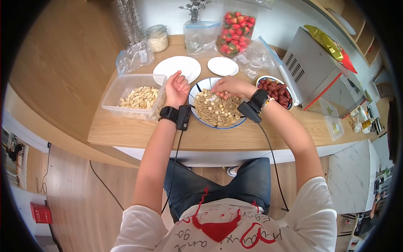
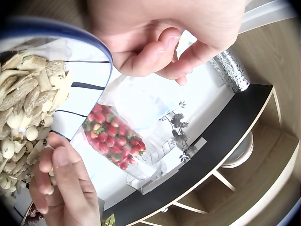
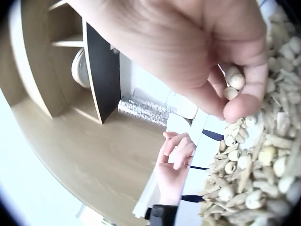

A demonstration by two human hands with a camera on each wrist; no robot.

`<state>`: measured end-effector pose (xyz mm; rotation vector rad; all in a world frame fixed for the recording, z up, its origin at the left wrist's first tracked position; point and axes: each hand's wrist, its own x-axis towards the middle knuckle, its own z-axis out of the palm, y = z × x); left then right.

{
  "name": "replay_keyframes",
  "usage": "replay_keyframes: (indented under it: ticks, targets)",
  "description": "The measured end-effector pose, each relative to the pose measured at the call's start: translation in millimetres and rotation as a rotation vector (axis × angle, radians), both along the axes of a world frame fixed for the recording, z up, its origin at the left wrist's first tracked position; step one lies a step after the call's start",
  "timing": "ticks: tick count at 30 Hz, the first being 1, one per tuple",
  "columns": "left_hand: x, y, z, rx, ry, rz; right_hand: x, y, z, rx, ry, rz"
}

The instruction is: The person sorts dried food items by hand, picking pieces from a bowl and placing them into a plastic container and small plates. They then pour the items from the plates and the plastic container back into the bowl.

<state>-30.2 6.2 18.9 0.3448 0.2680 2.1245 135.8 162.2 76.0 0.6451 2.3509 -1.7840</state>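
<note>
My right hand [image 1: 230, 87] is over the blue-rimmed white bowl [image 1: 192, 97], its fingertips low above the contents. In the right wrist view, its curled thumb and fingers hold a few round, cream-coloured lotus seeds [image 3: 236, 81]. More lotus seeds [image 3: 254, 199] lie mixed among beige dried root slices [image 2: 21, 92] in the bowl. Beside the bowl's left rim, my left hand [image 1: 178, 89] is raised, palm turned up and fingers loosely bent. Nothing plainly shows in its grasp. Left of that hand stands a clear plastic box [image 1: 110, 93] with pale dried slices [image 1: 142, 97].
Behind the bowl lie two white plates [image 1: 178, 67], clear zip bags [image 1: 203, 38] and a bag of strawberries [image 1: 237, 33]. A bowl of dried red dates [image 1: 276, 90] sits to the right, near a microwave-like appliance [image 1: 308, 67]. A glass jar [image 1: 158, 38] stands back left.
</note>
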Motion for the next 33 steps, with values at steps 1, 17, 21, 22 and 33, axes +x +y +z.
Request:
replay_keyframes:
  ticks: [1, 17, 21, 22, 33]
  targets:
    - [1, 0, 0, -0.005, -0.009, 0.005, -2, 0, -2, 0.125, 0.015, 0.023]
    - [-1, 3, 0, -0.008, -0.022, 0.013, -15, -10, 11, 0.035, 0.063, 0.014]
    - [-1, 2, -1, 0.002, -0.024, 0.007, -20, 1, 7, -0.739, 0.104, -0.182]
    - [-2, 3, -2, 0.008, -0.023, 0.003, -21, 9, 1, -0.813, 0.113, -0.147]
    - [-2, 1, -2, 0.004, 0.021, -0.03, -44, 70, 10, -0.421, 0.234, -0.354]
